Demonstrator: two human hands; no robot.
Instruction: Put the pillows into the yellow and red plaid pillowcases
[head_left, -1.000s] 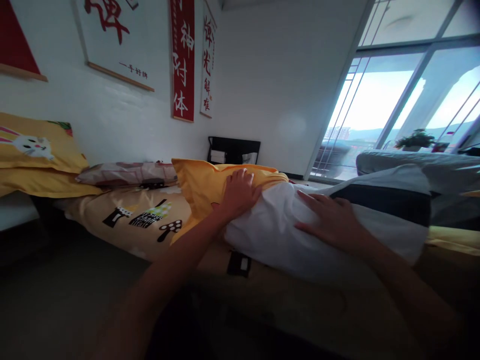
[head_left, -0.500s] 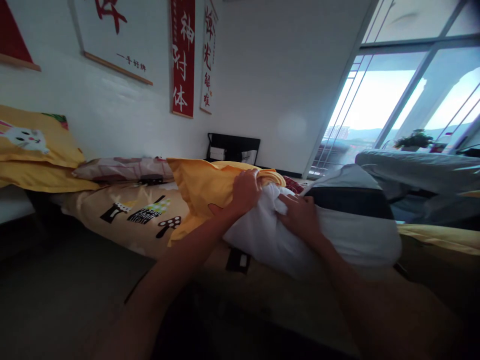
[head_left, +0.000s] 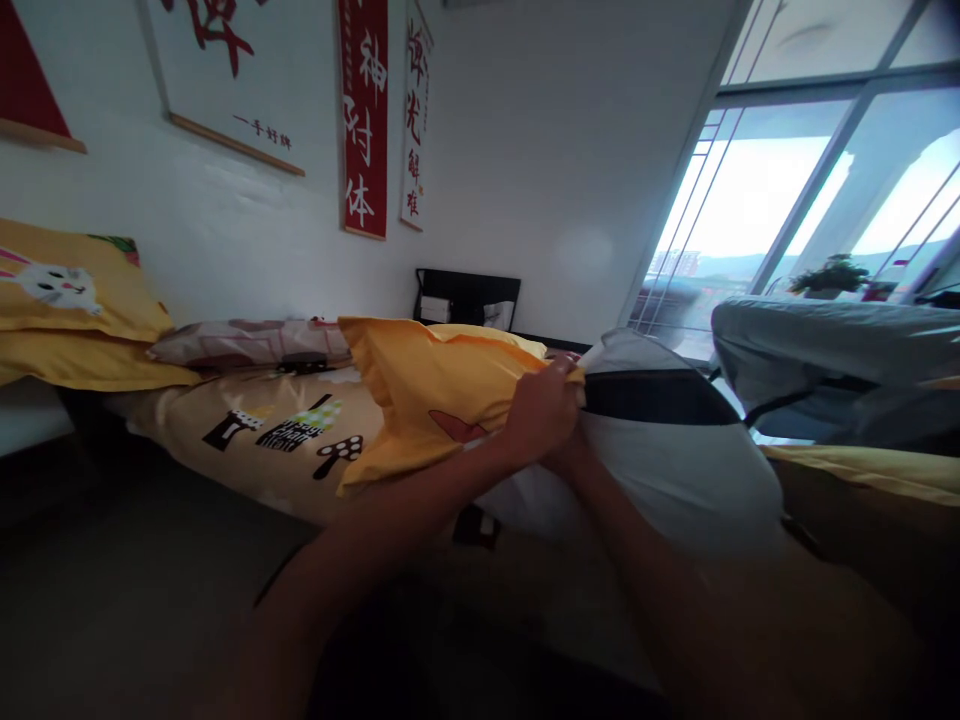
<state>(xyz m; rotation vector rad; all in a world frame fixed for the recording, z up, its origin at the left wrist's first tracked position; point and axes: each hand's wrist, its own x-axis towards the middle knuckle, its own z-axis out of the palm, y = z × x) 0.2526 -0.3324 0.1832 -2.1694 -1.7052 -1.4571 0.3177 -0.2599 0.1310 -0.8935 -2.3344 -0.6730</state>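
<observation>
Bed (head_left: 247,455) runs along the left wall, mushroom-print sheet. On it, mid-scene, the white pillow (head_left: 675,470) with a dark band, and the yellow pillowcase (head_left: 427,390) now covering its left end. Change: a second ago the left hand lay flat on the pillowcase and the right hand pressed the bare pillow; now both meet at the pillowcase mouth, which sits further right over the pillow, so more of it looks covered. Left hand (head_left: 544,415) fingers clamped on the pillowcase edge. Right hand (head_left: 574,455) mostly hidden behind the left; grip cannot be told. Far left, yellow rabbit-print pillows (head_left: 71,320). Wall scrolls: red scroll (head_left: 365,115) reads 神, 附体; white scroll (head_left: 416,115) partly legible, 光; framed calligraphy (head_left: 225,75), small characters too fine to read.
</observation>
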